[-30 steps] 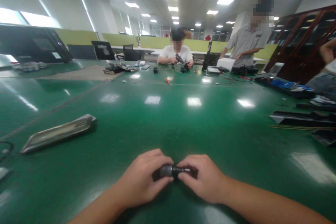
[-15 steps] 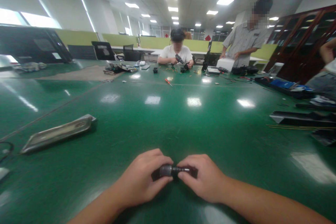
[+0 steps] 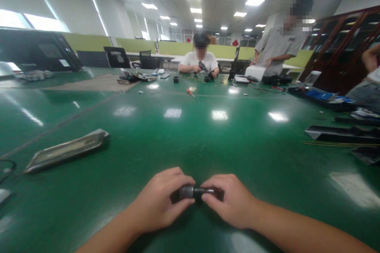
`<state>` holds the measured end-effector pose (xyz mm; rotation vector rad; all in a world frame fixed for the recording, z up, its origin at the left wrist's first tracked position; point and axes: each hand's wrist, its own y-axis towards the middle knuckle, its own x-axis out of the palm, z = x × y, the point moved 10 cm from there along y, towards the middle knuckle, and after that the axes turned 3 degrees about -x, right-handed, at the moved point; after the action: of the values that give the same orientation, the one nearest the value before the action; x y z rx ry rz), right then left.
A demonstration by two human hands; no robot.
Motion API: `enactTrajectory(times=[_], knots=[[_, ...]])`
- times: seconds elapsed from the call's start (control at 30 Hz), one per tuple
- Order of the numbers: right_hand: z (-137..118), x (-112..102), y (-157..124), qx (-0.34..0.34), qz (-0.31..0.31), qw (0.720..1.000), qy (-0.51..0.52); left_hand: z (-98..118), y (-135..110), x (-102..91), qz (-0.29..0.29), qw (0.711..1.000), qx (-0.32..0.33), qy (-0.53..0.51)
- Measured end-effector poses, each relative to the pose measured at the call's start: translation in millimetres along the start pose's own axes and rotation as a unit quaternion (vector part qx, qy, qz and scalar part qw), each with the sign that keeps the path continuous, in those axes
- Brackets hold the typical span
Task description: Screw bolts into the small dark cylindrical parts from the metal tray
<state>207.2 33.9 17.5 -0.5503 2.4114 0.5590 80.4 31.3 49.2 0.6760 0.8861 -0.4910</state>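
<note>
Low in the middle of the head view, a dark cylindrical piece [image 3: 187, 192] lies sideways between my two hands. Its left part is thick and grey; towards the right it narrows to a ringed black stem with a shiny stretch. My left hand [image 3: 163, 197] is closed round the thick part, thumb below and fingers above. The narrower stem is pinched between the thumb and fingers of my right hand [image 3: 230, 199]. Both ends of the piece are partly hidden by the hands, so its exact kind cannot be told.
A shallow metal tray [image 3: 67, 151] lies to the left on the green table [image 3: 190, 142]. Black channel pieces [image 3: 341, 133] and thin rods are at the right. Farther off lies a red screwdriver [image 3: 190, 92]. A seated person [image 3: 198, 61] holds a power drill; another stands behind a white box [image 3: 255, 72].
My hands and the cylindrical piece have hardly moved. The standing person at the back has shifted a little to the right.
</note>
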Motion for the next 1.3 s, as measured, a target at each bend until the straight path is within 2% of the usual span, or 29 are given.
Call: enactTrajectory(times=[1.3], knots=[[-2.6, -6.1, -0.4, -0.004, 0.018, 1.000, 0.003, 2.4, 0.9, -10.4, 0.024, 1.000, 0.007, 0.018]])
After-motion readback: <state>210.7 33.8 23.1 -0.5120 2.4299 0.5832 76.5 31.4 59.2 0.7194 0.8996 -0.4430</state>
